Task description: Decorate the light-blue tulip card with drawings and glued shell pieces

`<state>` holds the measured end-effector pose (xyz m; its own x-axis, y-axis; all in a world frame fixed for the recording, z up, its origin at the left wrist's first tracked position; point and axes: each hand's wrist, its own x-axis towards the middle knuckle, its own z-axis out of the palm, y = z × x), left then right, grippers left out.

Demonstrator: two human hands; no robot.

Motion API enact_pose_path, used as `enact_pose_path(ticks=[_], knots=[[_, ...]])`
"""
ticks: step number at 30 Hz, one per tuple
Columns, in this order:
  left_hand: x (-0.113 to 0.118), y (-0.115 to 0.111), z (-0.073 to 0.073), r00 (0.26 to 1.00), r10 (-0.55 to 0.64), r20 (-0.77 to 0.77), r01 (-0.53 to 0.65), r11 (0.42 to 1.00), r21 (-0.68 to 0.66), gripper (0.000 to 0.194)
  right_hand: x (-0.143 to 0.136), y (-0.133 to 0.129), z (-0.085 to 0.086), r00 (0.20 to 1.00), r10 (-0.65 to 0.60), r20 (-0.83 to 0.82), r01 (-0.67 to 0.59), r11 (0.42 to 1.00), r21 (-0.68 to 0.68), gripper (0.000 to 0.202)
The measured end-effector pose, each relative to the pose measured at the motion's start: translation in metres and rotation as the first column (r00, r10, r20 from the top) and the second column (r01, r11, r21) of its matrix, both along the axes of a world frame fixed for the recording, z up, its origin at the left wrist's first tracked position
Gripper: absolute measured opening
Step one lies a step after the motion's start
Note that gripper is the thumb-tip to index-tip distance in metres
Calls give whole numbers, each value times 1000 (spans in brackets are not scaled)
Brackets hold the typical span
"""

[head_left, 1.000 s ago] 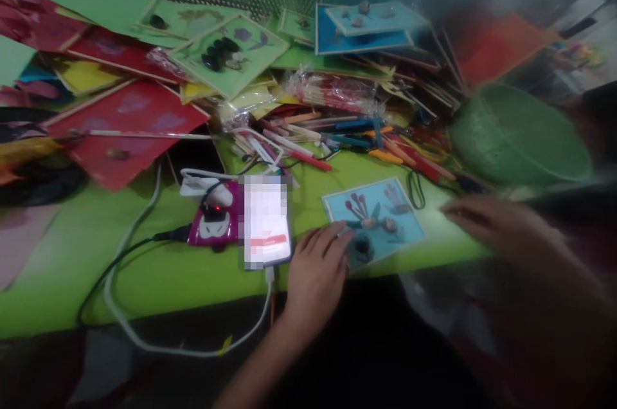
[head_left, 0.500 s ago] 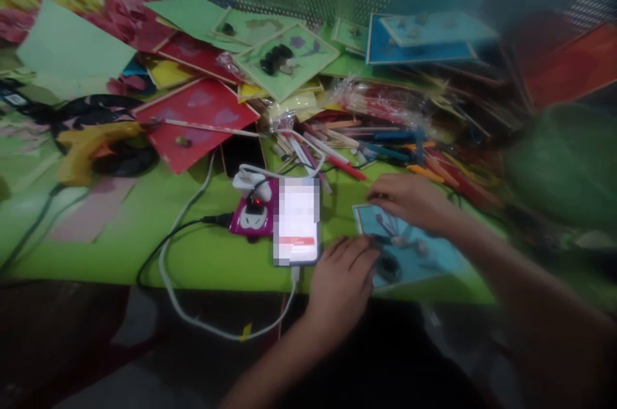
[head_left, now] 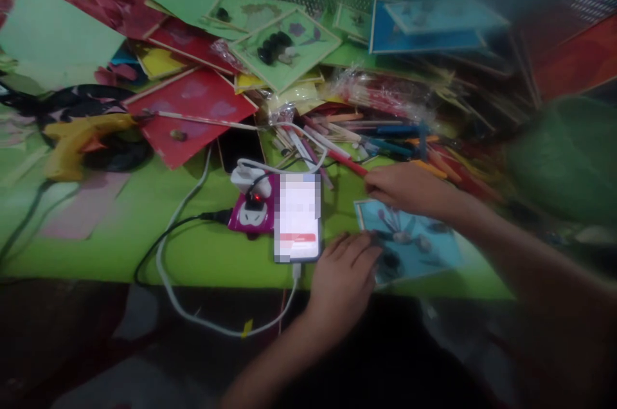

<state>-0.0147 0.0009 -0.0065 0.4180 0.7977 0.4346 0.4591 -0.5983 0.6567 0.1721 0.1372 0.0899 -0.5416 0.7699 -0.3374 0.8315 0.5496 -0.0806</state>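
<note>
My left hand (head_left: 344, 274) rests on the green table at the left edge of a light blue card (head_left: 434, 248), its fingers spread a little and lying flat. Petals, small stones and a dark round piece are on that card. Above the card's upper edge, my right hand (head_left: 402, 187) is closed, with its fingertips at the end of a red pen (head_left: 351, 166). The pen's other end lies among several pens and sticks. A lit phone (head_left: 297, 216) with a white cable lies left of my left hand.
A purple power strip (head_left: 263, 219) with plugs adjoins the phone. Yellow glue gun (head_left: 70, 142) at the left on a black plate. Framed cards, such as a red one (head_left: 193, 110) and a green one (head_left: 301, 52), are piled behind. A green rounded object (head_left: 562, 158) is at the right.
My right hand has moved slightly up, and its fingers have closed at the red pen. My left hand stays at the card's edge. The view has shifted slightly.
</note>
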Motion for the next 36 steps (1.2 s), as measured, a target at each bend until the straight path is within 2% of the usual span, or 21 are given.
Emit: enact_pose_path(ticks=[5, 9, 15, 22, 27, 36], knots=[[0, 1, 1, 1000, 3, 18, -3, 1000, 3, 24, 6, 3, -2, 994, -72, -82, 73, 997, 2, 15], [0, 0, 1, 1000, 4, 18, -4, 1000, -3, 22, 12, 2, -2, 990, -33, -135, 31, 999, -15, 14], [1, 0, 0, 1000, -2, 31, 2, 1000, -11, 22, 5, -2, -2, 996, -30, -86, 32, 999, 24, 14], [1, -1, -1, 1000, 5, 23, -5, 1000, -3, 20, 1, -1, -9, 986, 21, -167, -9, 997, 76, 11], [0, -1, -1, 1000, -12, 21, 12, 1000, -14, 22, -4, -2, -15, 995, 52, -81, -39, 988, 152, 15], [-1, -1, 1, 1000, -18, 17, 19, 1000, -25, 23, 23, 4, -3, 986, 22, -167, -16, 999, 39, 15]])
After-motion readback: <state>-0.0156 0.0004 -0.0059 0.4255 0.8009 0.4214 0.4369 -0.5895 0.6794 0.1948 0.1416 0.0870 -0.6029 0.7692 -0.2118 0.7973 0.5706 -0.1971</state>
